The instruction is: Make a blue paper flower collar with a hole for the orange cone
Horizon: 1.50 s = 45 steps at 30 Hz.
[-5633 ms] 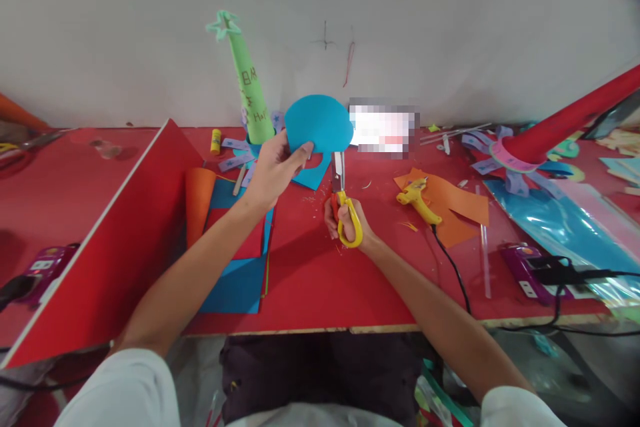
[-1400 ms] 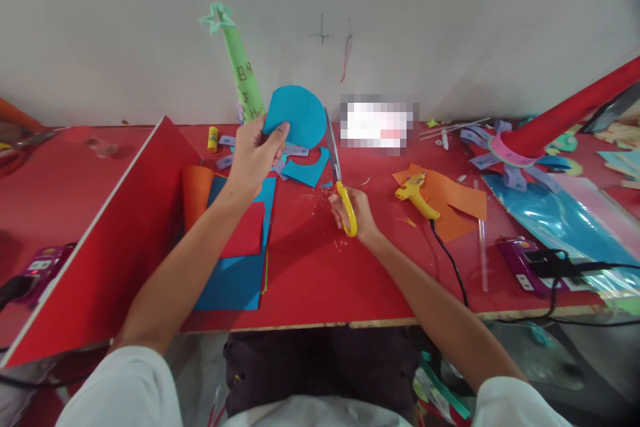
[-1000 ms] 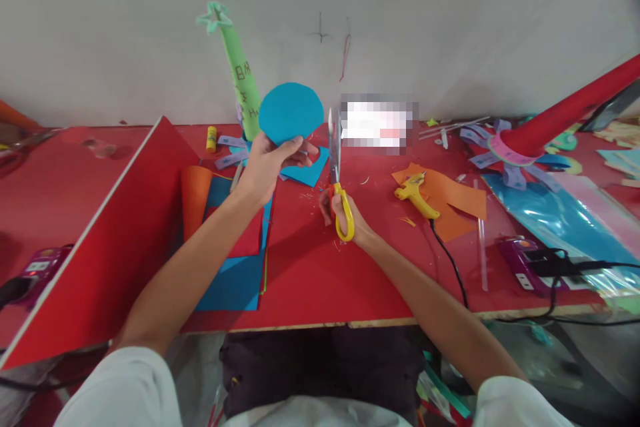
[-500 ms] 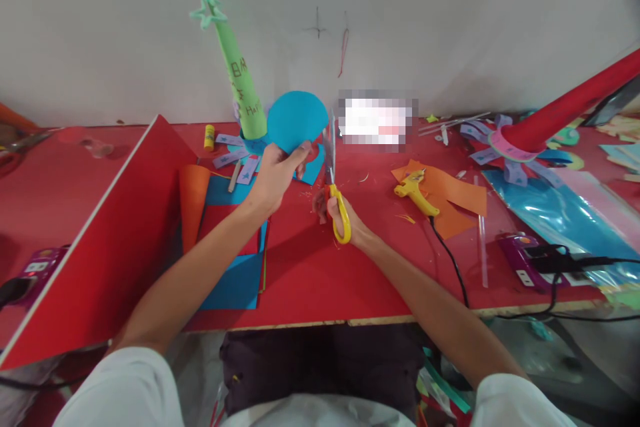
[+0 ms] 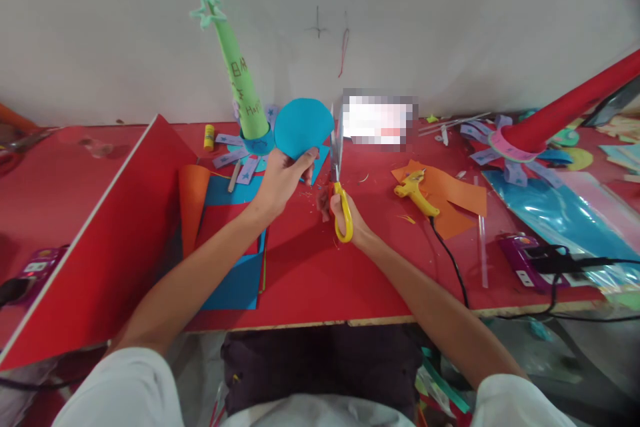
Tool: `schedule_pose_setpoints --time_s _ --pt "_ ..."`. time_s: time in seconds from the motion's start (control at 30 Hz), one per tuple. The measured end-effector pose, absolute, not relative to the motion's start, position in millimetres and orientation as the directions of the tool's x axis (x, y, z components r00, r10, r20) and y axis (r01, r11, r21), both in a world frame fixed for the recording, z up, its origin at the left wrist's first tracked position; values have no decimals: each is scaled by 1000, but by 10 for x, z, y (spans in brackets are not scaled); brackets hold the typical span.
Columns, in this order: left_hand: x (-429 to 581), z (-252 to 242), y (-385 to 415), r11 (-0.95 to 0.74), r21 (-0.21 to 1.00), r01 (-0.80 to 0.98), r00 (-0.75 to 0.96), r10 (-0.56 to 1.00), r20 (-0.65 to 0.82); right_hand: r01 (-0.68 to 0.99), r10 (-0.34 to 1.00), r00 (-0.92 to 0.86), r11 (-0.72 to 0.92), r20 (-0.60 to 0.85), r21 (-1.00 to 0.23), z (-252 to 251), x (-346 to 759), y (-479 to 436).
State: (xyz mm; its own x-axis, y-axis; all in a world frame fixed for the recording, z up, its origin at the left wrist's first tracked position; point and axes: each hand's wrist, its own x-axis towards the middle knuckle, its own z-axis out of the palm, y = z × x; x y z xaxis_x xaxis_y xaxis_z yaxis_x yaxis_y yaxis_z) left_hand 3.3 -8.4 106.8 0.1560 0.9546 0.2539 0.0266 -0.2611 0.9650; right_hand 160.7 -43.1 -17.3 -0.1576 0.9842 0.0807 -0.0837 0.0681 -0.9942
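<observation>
A round piece of blue paper is pinched by its lower edge in my left hand, held above the table. My right hand grips yellow-handled scissors with the blades pointing up and slightly parted. Those blades stand right beside the paper's right edge; I cannot tell whether they touch it. Behind my left hand, another piece of blue paper lies on the table. A green paper cone with a star on top stands to the left of the round piece.
A yellow glue gun lies on orange paper at the right. Further right are a purple power strip and a red cone. A red board leans at the left, near a glue stick and an orange cone.
The round blue paper has moved slightly right and down with my left hand and turned a little. The scissors have also shifted slightly to the right.
</observation>
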Motion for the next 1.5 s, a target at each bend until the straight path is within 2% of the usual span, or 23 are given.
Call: schedule_pose_setpoints --time_s 0.17,0.57,0.93,1.23,1.5 --pt "30 1002 -58 -272 960 65 206 945 253 -107 978 -133 148 162 -983 -124 1608 -454" --pt "25 1040 -56 -292 954 65 201 940 274 -121 980 -111 149 162 -981 -71 1686 -489" --pt "-20 1062 1 -332 943 29 175 930 322 -40 986 -82 143 146 -989 -7 1706 -460" --pt "-48 1043 51 -361 932 13 167 920 354 -91 991 -84 99 106 -991 12 1677 -478" --pt "-23 1033 4 -393 909 137 249 902 352 -122 980 -114 147 161 -982 -65 1611 -431"
